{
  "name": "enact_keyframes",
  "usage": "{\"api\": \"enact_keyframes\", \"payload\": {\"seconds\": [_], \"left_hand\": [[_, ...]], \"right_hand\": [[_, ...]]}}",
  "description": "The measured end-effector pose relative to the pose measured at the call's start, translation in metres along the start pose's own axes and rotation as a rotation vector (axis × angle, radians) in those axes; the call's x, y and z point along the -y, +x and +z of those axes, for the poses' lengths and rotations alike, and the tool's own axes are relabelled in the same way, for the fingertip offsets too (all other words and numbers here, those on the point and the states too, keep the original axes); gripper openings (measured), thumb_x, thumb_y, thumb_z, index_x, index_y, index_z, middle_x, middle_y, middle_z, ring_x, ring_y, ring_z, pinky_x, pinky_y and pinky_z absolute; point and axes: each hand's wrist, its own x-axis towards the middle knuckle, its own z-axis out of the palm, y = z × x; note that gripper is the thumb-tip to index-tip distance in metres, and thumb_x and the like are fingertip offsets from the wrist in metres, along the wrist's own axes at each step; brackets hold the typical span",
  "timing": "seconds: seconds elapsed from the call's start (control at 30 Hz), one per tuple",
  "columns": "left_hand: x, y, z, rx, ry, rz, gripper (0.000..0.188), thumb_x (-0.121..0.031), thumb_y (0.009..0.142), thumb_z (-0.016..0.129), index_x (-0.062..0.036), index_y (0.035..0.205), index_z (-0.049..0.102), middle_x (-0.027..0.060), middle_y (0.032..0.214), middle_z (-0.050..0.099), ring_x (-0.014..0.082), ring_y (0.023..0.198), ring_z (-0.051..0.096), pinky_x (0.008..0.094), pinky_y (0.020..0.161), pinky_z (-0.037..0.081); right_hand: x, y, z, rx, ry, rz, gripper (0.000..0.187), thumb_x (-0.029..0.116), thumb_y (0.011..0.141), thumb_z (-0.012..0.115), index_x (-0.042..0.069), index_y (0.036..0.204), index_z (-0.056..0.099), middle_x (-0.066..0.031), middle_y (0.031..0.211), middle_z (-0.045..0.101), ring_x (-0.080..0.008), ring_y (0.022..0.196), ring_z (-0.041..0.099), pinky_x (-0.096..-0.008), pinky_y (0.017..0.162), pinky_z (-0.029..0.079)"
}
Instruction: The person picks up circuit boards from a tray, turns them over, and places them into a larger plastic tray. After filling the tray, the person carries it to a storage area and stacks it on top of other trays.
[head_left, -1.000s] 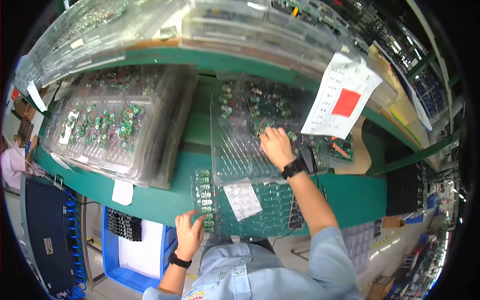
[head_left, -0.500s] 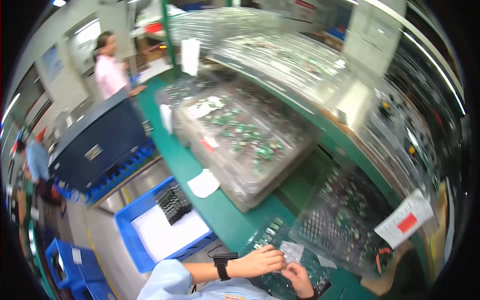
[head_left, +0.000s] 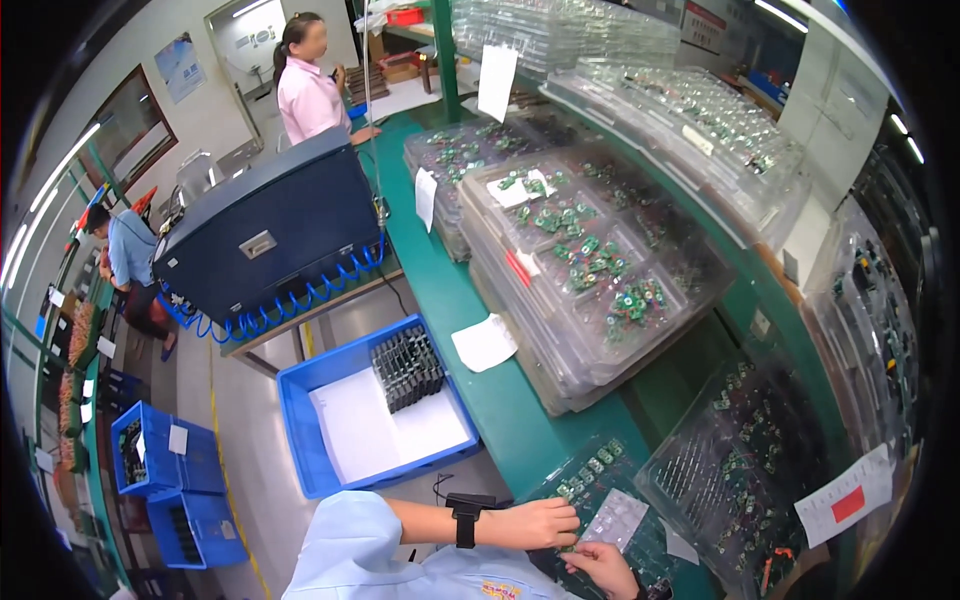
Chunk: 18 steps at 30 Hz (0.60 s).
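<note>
My left hand (head_left: pixel 543 523) reaches in from the left, a black band on its wrist, fingers curled together. Close beside it my right hand (head_left: pixel 606 570) is closed in a pinch, fingertips almost meeting the left ones. Whatever lies between them is too small and too covered to make out. Beneath and around both hands is a clear tray (head_left: pixel 650 558) with small green circuit boards (head_left: pixel 592 468) lined up at its far end. A translucent, pale plastic piece (head_left: pixel 615 520) lies just beyond my fingers.
Stacked clear trays (head_left: pixel 560 350) of circuit boards stand on the green bench (head_left: pixel 440 290). Another tray (head_left: pixel 700 480) leans at right, near a white paper tag (head_left: pixel 845 497). At left are a blue bin (head_left: pixel 305 455) with black parts (head_left: pixel 408 370), a dark cabinet (head_left: pixel 270 225) and two people.
My view has swung left, so the bench and trays appear farther right. My hands stay close together over the tray, and more of the pale plastic piece shows beyond them.
</note>
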Motion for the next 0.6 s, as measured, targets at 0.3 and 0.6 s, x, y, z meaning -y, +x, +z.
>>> {"api": "enact_keyframes", "payload": {"seconds": [0.3, 0.6], "left_hand": [[0.017, -0.041, 0.019, 0.16, -0.191, -0.165, 0.017, -0.015, 0.075, 0.058, -0.0045, 0.088, 0.061, 0.0063, 0.079, 0.051, 0.022, 0.081, 0.052, 0.0328, 0.072, 0.042], [0.045, -0.07, 0.066, 0.251, -0.153, -0.36, 0.025, -0.015, 0.073, 0.068, -0.0062, 0.097, 0.066, 0.0055, 0.082, 0.053, 0.0231, 0.083, 0.052, 0.0354, 0.075, 0.041]], "right_hand": [[-0.057, 0.046, 0.015, -0.097, 0.032, 0.007, 0.021, 0.02, 0.089, 0.065, 0.002, 0.076, 0.062, 0.0014, 0.064, 0.058, -0.0051, 0.061, 0.053, -0.0219, 0.055, 0.042], [-0.106, 0.073, 0.043, -0.5, -0.225, -0.032, 0.025, 0.027, 0.091, 0.059, 0.005, 0.081, 0.061, -0.0073, 0.063, 0.063, -0.0205, 0.057, 0.062, -0.0345, 0.053, 0.047]]}}
